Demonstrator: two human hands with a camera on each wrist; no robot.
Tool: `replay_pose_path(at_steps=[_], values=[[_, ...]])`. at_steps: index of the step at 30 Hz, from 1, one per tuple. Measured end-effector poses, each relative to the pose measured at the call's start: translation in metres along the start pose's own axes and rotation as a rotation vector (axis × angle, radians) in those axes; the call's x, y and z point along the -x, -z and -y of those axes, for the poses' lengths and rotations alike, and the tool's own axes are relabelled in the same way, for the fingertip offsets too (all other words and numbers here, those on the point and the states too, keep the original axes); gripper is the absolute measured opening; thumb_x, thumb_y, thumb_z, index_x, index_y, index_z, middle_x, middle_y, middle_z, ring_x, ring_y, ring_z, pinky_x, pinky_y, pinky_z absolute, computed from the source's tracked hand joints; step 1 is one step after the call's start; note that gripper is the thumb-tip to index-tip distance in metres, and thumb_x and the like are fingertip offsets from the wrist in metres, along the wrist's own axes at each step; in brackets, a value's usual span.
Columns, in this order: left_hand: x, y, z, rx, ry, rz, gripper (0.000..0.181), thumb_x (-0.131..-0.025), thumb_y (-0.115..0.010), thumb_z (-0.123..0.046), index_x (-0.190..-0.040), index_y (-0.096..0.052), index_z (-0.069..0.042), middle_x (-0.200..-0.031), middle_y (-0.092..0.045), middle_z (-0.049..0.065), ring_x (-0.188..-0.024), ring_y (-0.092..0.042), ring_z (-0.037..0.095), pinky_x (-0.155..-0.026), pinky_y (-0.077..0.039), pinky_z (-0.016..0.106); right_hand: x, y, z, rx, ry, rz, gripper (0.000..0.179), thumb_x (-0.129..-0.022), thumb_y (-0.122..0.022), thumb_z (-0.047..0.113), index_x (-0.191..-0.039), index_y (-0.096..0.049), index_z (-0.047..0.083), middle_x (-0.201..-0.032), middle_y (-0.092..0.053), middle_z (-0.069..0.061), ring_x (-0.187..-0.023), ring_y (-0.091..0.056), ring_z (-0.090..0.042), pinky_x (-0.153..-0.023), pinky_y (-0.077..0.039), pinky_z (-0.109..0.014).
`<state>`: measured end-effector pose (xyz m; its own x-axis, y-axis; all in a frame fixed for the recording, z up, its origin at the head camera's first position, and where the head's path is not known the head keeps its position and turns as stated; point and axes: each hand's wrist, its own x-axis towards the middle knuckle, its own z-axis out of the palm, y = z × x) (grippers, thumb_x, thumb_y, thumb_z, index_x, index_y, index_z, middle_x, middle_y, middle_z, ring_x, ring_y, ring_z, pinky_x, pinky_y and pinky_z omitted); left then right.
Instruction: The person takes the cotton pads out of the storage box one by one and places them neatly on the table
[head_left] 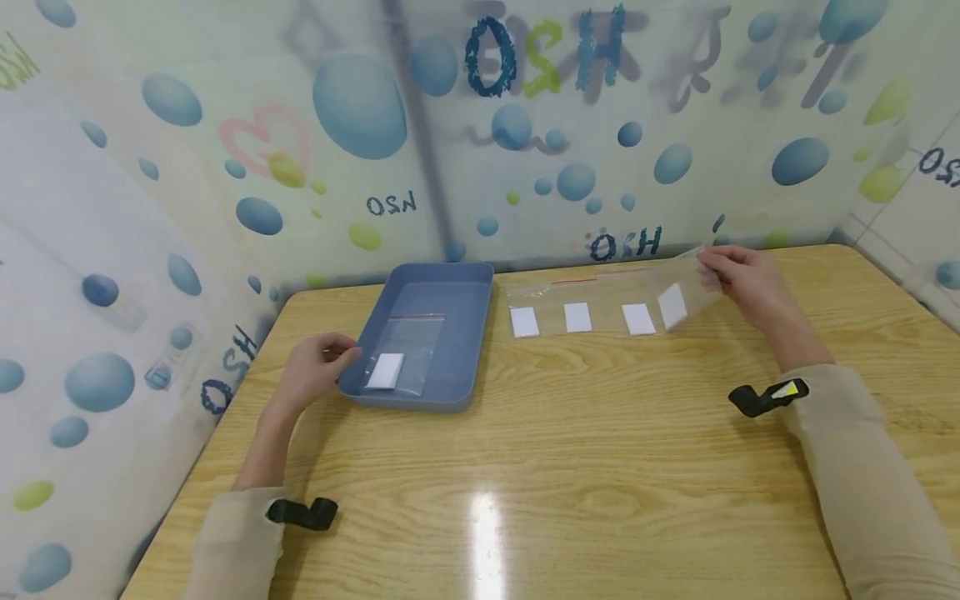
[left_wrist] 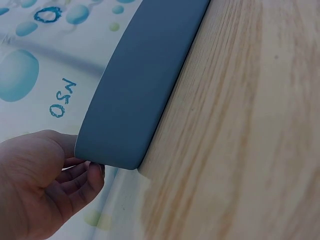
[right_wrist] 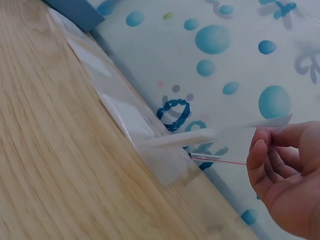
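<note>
My right hand point(head_left: 742, 279) pinches the upper right edge of a clear zip bag point(right_wrist: 215, 135), raising that side off the table. A white card point(head_left: 672, 306) shows inside this bag, tilted. To its left lie more clear bags in a row, each with a white card, such as this card point(head_left: 577, 317). At the left front corner of a blue-grey tray point(head_left: 420, 403), my left hand point(head_left: 318, 362) grips the rim with thumb and curled fingers. In the tray lies another zip bag point(head_left: 422, 342) with a white card point(head_left: 386, 371) and a red strip along its top.
The wood-grain table point(head_left: 600, 467) meets a wall covering point(head_left: 465, 167) printed with blue bubbles and letters, close behind the tray and bags. A second wall covering point(head_left: 97, 250) runs along the left side. Black straps are worn on both sleeves.
</note>
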<state>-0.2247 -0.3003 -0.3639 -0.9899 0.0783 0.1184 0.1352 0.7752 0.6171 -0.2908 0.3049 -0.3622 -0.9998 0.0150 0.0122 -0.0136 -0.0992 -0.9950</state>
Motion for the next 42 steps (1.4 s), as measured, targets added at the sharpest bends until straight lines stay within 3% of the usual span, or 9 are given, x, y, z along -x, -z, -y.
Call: replay_pose_path(at_steps=[6, 10, 16, 19, 22, 24, 32, 38, 42], values=[[-0.001, 0.0, 0.0, 0.0, -0.012, -0.003, 0.028, -0.101, -0.064, -0.017, -0.113, -0.068, 0.007, -0.108, -0.069, 0.023, -0.096, -0.067, 0.035, -0.07, -0.051, 0.028, 0.0, 0.013, -0.002, -0.018, -0.046, 0.012, 0.009, -0.098, -0.068, 0.019, -0.092, -0.075, 0.02, -0.088, -0.07, 0.006, -0.082, -0.065, -0.004, -0.073, -0.053, -0.015], [0.0, 0.0, 0.0, 0.007, -0.013, -0.001, 0.028, -0.101, -0.064, -0.018, -0.113, -0.068, 0.007, -0.108, -0.069, 0.023, -0.095, -0.067, 0.035, -0.068, -0.05, 0.027, -0.001, 0.021, -0.003, 0.025, -0.062, 0.016, 0.016, -0.099, -0.066, 0.017, -0.088, -0.076, 0.021, -0.087, -0.07, 0.008, -0.081, -0.065, -0.002, -0.072, -0.053, -0.015], [0.0, 0.0, 0.0, 0.01, -0.005, 0.0, 0.029, -0.101, -0.064, -0.018, -0.113, -0.068, 0.007, -0.107, -0.069, 0.023, -0.092, -0.066, 0.032, -0.067, -0.05, 0.027, -0.003, 0.03, -0.008, 0.211, -0.084, -0.032, 0.021, -0.102, -0.061, 0.023, -0.085, -0.072, 0.03, -0.085, -0.065, 0.015, -0.077, -0.06, 0.001, -0.069, -0.051, -0.014], [0.001, 0.0, 0.0, 0.01, -0.004, -0.003, 0.029, -0.101, -0.064, -0.018, -0.113, -0.068, 0.008, -0.108, -0.069, 0.023, -0.092, -0.066, 0.032, -0.067, -0.05, 0.027, -0.003, 0.032, -0.009, 0.352, -0.098, -0.072, 0.017, -0.103, -0.059, 0.031, -0.107, -0.07, 0.019, -0.087, -0.061, 0.019, -0.079, -0.057, 0.002, -0.071, -0.05, -0.012], [0.001, -0.001, 0.0, 0.008, 0.0, -0.003, 0.028, -0.101, -0.064, -0.018, -0.113, -0.068, 0.008, -0.108, -0.068, 0.023, -0.092, -0.065, 0.032, -0.067, -0.049, 0.027, -0.002, 0.033, -0.009, 0.484, -0.122, -0.104, 0.048, -0.104, -0.055, 0.037, -0.134, -0.057, 0.001, -0.09, -0.055, 0.02, -0.084, -0.052, 0.0, -0.071, -0.048, -0.012], [0.0, -0.001, 0.0, 0.008, 0.001, -0.003, 0.028, -0.101, -0.064, -0.017, -0.114, -0.068, 0.007, -0.108, -0.068, 0.023, -0.093, -0.066, 0.032, -0.068, -0.05, 0.027, -0.001, 0.033, -0.009, 0.548, -0.135, -0.118, 0.061, -0.104, -0.052, 0.039, -0.142, -0.046, -0.008, -0.091, -0.053, 0.02, -0.085, -0.05, -0.001, -0.071, -0.047, -0.012], [0.0, -0.002, 0.0, 0.001, 0.011, -0.004, 0.029, -0.101, -0.064, -0.018, -0.114, -0.068, 0.007, -0.111, -0.068, 0.023, -0.096, -0.066, 0.034, -0.073, -0.05, 0.029, 0.001, 0.033, -0.01, 0.675, -0.107, -0.165, 0.057, -0.106, -0.05, 0.034, -0.14, -0.05, -0.012, -0.094, -0.054, 0.012, -0.081, -0.05, -0.004, -0.069, -0.047, -0.013], [0.0, -0.002, -0.001, -0.008, 0.016, 0.003, 0.029, -0.102, -0.063, -0.019, -0.115, -0.068, 0.006, -0.112, -0.068, 0.023, -0.097, -0.065, 0.034, -0.075, -0.051, 0.03, 0.004, 0.031, -0.011, 0.714, -0.1, -0.193, 0.056, -0.105, -0.052, 0.035, -0.137, -0.053, -0.01, -0.116, -0.055, -0.013, -0.088, -0.049, -0.012, -0.068, -0.045, -0.013], [0.0, -0.001, -0.001, 0.001, 0.01, 0.003, 0.029, -0.101, -0.063, -0.018, -0.114, -0.068, 0.007, -0.111, -0.068, 0.023, -0.097, -0.066, 0.034, -0.074, -0.051, 0.03, 0.003, 0.032, -0.014, 0.711, -0.103, -0.2, 0.056, -0.105, -0.053, 0.035, -0.137, -0.053, -0.01, -0.124, -0.052, -0.018, -0.09, -0.049, -0.012, -0.068, -0.045, -0.013]])
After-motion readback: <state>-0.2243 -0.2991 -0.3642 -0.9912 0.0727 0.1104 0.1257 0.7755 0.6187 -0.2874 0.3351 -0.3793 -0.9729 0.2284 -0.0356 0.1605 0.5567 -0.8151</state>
